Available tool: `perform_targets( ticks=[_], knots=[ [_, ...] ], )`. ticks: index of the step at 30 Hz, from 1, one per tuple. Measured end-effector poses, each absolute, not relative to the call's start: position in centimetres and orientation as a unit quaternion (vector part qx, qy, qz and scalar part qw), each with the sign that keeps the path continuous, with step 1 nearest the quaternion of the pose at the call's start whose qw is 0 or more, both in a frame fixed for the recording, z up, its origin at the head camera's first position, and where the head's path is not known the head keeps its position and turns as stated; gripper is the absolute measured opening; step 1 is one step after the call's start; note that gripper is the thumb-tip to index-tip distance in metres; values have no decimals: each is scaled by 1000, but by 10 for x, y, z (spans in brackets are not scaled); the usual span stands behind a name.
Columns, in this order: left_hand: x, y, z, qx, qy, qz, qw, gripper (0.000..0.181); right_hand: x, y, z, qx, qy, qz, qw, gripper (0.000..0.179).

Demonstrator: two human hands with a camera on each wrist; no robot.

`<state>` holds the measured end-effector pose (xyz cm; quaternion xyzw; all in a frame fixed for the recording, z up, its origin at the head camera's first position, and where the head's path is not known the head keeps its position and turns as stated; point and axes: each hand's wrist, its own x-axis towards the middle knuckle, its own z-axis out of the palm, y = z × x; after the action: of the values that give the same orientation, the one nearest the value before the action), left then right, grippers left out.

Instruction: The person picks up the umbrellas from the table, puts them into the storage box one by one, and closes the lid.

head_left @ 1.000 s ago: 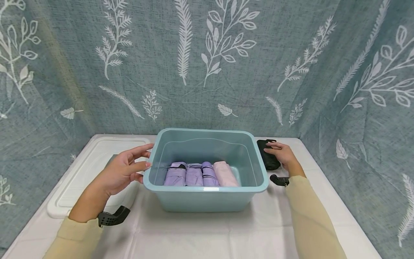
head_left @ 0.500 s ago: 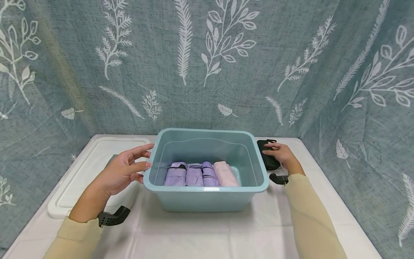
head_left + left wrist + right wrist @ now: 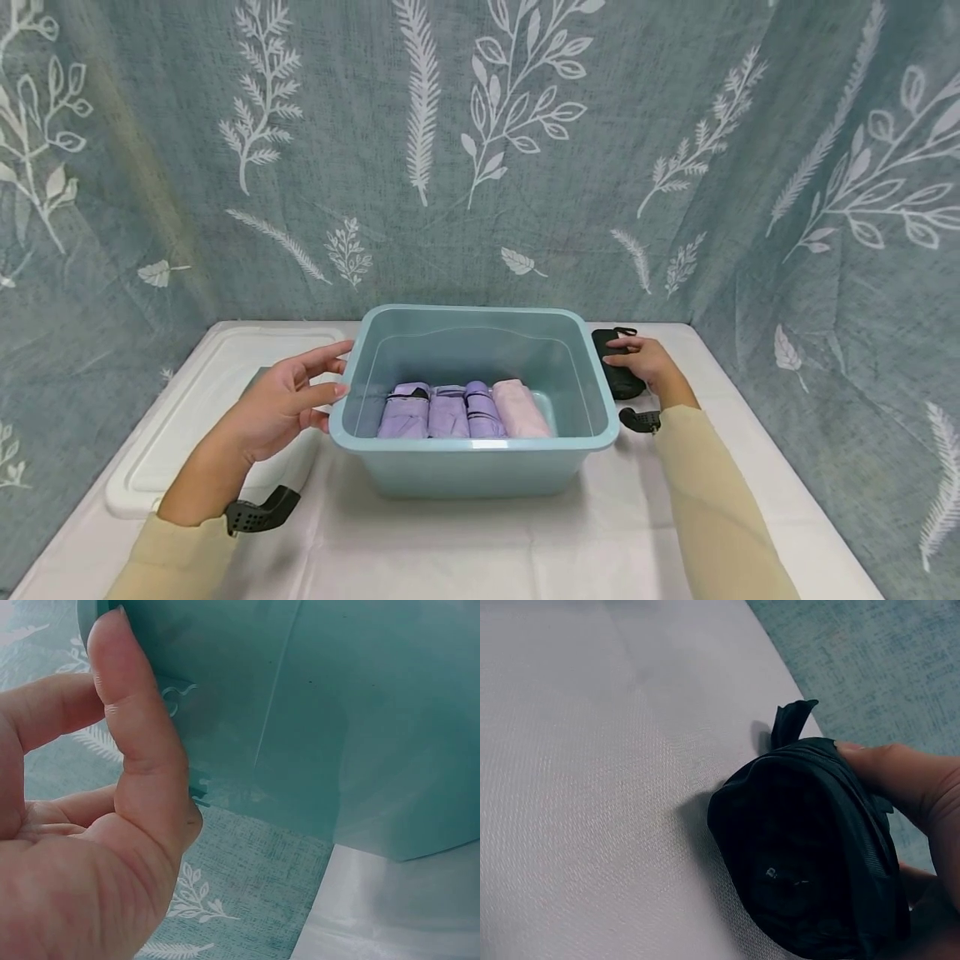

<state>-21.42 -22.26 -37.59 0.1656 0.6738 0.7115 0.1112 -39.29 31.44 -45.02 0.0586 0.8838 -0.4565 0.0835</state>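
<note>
A pale blue plastic tub (image 3: pixel 472 471) stands on the white-covered table. Inside, side by side, lie several purple folded cloth bundles (image 3: pixel 408 417) with dark bands, and a pink rolled cloth (image 3: pixel 519 408). My left hand (image 3: pixel 273 404) is at the tub's left rim, its fingers spread and lightly bent along the outside. In the left wrist view its foremost fingertip (image 3: pixel 112 645) overlaps the tub's edge. To the right of the tub, my right hand (image 3: pixel 641 360) is on a black zip pouch (image 3: pixel 780 855). Its thumb (image 3: pixel 881 769) presses along the zip edge; its other fingers are mostly hidden there.
A white lid (image 3: pixel 187 442) lies flat left of the tub, partly beneath my left arm. A grey-green patch (image 3: pixel 255 377) shows on it behind the hand. Blue leaf-patterned cloth (image 3: pixel 450 167) hangs behind and on both sides.
The head view has tilted up slightly. My right fingers have shifted a little to the left over the pouch. The left hand, tub and bundles keep their places.
</note>
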Motion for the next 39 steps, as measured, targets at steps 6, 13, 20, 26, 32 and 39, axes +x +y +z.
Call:
perform_targets(
  ticks=[6, 13, 20, 26, 32, 39],
  knots=[
    [-211, -224, -378, 171, 671, 714, 108, 68, -394, 311, -452, 47, 896, -436, 65, 52],
    [-211, -224, -378, 171, 667, 717, 106, 67, -395, 310, -453, 47, 903, -422, 62, 51],
    [-211, -223, -377, 173, 669, 715, 108, 67, -393, 310, -454, 49, 904, -421, 61, 50],
    [-213, -222, -378, 170, 670, 714, 109, 67, -394, 312, -454, 53, 905, -418, 61, 50],
    [-213, -223, -380, 172, 667, 716, 114, 68, -392, 311, -453, 60, 906, -414, 59, 51],
    [-213, -223, -379, 170, 671, 713, 113, 68, -391, 310, -453, 62, 904, -417, 70, 50]
  ],
)
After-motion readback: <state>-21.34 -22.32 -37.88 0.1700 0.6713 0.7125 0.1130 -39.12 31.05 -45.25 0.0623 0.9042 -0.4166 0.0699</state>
